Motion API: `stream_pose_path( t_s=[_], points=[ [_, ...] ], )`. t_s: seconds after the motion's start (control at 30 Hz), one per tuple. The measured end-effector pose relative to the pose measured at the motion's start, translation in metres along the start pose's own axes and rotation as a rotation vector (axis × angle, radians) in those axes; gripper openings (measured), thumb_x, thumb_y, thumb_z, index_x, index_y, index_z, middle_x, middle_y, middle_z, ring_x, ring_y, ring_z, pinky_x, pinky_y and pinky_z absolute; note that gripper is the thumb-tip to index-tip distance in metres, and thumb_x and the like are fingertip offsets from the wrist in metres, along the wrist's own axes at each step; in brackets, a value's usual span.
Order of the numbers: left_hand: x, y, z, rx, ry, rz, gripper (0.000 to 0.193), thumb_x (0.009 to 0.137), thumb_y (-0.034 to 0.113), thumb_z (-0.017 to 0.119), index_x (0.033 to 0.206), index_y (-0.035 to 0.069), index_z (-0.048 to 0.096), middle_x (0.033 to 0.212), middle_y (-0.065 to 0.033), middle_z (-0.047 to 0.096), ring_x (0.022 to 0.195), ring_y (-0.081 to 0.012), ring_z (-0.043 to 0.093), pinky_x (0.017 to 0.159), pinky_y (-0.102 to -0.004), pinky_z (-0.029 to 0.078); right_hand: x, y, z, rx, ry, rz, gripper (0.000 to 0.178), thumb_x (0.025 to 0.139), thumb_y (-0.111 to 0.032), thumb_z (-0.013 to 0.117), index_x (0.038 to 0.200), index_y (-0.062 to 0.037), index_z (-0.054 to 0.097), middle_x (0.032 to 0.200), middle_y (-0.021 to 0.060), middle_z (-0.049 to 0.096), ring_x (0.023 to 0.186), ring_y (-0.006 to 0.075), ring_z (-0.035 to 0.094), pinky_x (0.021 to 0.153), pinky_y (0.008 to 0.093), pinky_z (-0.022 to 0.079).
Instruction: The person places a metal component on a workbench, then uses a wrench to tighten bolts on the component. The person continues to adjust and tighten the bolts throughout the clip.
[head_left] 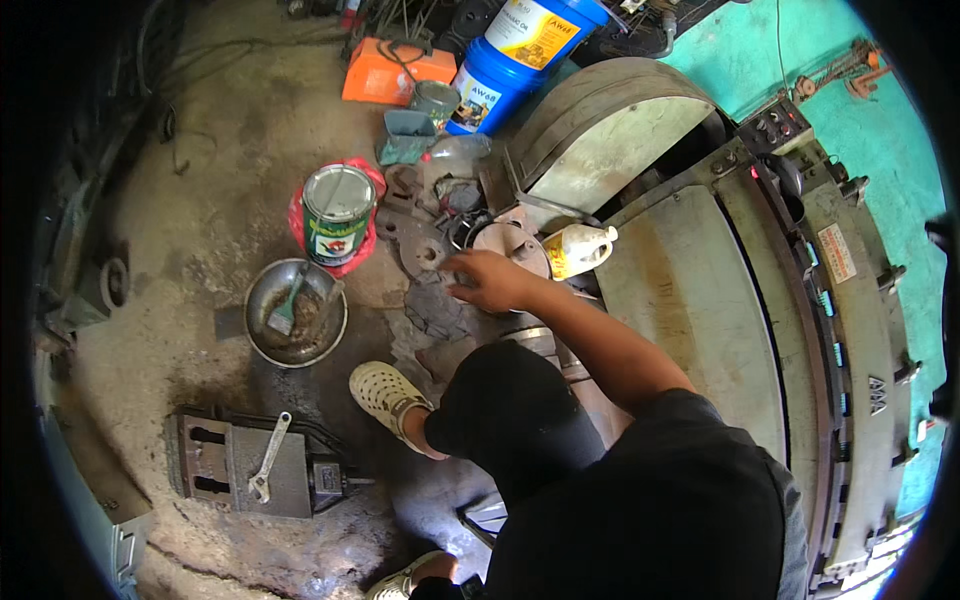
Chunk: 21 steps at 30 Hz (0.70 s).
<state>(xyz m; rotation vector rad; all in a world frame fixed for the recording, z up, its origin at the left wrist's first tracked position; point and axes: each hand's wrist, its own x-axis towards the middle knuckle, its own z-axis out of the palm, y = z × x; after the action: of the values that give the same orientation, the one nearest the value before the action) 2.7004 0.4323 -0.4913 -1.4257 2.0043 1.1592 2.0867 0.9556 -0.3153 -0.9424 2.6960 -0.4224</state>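
Note:
My right hand (484, 281) reaches across from the right, over dark cloth-like scraps (437, 309) and metal parts on the floor. Its fingers are loosely bent and apart, and I see nothing held in them. Just beyond it lies a flat grey metal piece with a hole (427, 254). Beside the wrist is a round metal disc (507, 244), with a white jug (580, 252) with a yellow label tilted next to it. My left hand is out of view. A metal basin (252, 330) to the left holds a brush (284, 312) with a green handle and murky residue.
A green can (338, 208) stands on red plastic behind the basin. An adjustable wrench (268, 458) lies on a machine vise (240, 470) at lower left. Blue buckets (487, 92) and an orange box (385, 72) are at the back. A large machine (690, 300) fills the right side.

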Motion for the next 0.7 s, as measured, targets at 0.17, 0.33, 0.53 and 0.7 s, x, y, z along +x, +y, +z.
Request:
stream_pose_path(
  t_s=[0.17, 0.33, 0.53, 0.7],
  points=[
    [-0.020, 0.031, -0.080, -0.023, 0.067, 0.126, 0.061, 0.102, 0.031, 0.051, 0.152, 0.004, 0.029, 0.148, -0.0205, 0.044, 0.127, -0.0287, 0.047, 0.101, -0.0461, 0.039, -0.112, 0.020, -0.014, -0.012, 0.063, 0.200, 0.043, 0.088, -0.028, 0.066, 0.123, -0.0025, 0.061, 0.116, 0.0209, 0.065, 0.109, 0.0358, 0.061, 0.096, 0.0430, 0.048],
    [-0.071, 0.138, -0.080, -0.457, 0.293, 0.608, 0.048, 0.098, 0.020, 0.053, 0.140, 0.000, 0.048, 0.116, -0.0167, 0.064, 0.092, -0.0274, 0.060, 0.085, -0.0420, 0.048, -0.231, 0.034, -0.069, -0.032, 0.289, 0.595, 0.045, 0.089, -0.035, 0.065, 0.122, -0.0028, 0.064, 0.107, 0.0195, 0.070, 0.104, 0.0359, 0.066, 0.093, 0.0432, 0.051],
    [-0.093, 0.224, 0.056, 0.307, 0.120, 0.749, 0.049, 0.092, 0.025, 0.064, 0.132, -0.003, 0.055, 0.123, -0.0212, 0.064, 0.112, -0.0309, 0.061, 0.096, -0.0390, 0.048, -0.351, 0.030, -0.163, -0.117, 0.555, 0.968, 0.058, 0.086, -0.052, 0.068, 0.120, -0.0052, 0.066, 0.096, 0.0194, 0.072, 0.098, 0.0351, 0.069, 0.088, 0.0437, 0.053],
    [-0.068, 0.196, 0.058, 0.251, -0.090, 0.507, 0.049, 0.092, 0.025, 0.067, 0.131, -0.002, 0.057, 0.125, -0.0221, 0.063, 0.110, -0.0306, 0.061, 0.097, -0.0384, 0.048, -0.425, 0.035, -0.267, -0.512, 0.763, 1.287, 0.087, 0.082, -0.080, 0.049, 0.108, 0.0009, 0.069, 0.100, 0.0279, 0.069, 0.096, 0.0394, 0.069, 0.086, 0.0480, 0.054]
  ],
)
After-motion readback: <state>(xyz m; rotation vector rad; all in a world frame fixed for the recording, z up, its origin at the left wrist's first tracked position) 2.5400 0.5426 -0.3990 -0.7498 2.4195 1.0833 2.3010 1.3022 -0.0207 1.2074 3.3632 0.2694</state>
